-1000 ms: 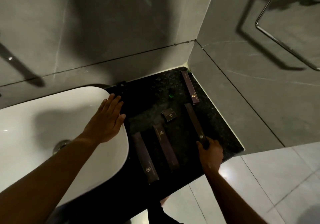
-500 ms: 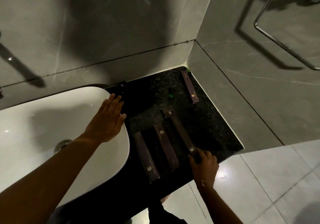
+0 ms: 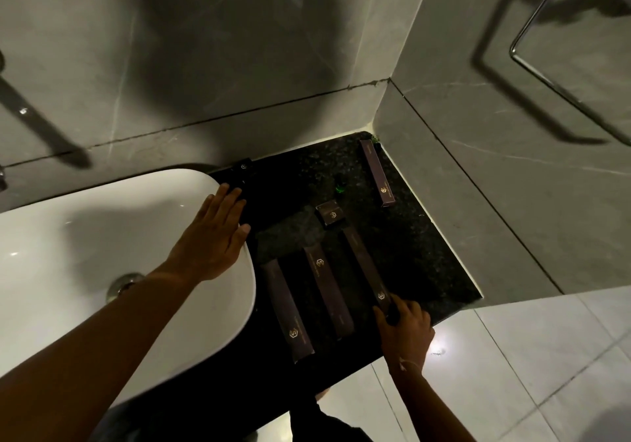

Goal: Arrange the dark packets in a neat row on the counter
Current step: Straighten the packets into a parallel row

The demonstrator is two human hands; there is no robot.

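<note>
A white basin (image 3: 85, 236) sat at the left, its metal drain (image 3: 123, 283) near its middle. Grey marbled wall tiles (image 3: 239, 48) met in a corner behind. A chrome towel rail (image 3: 532, 65) hung on the right wall above pale floor tiles (image 3: 546, 356).

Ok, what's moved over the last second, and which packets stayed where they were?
The right hand, gripping the near end of one long packet, slid it left from near the wall into line beside the two other long packets, just below the small square packet. Those packets, the far packet and the left hand on the sink stayed put.
</note>
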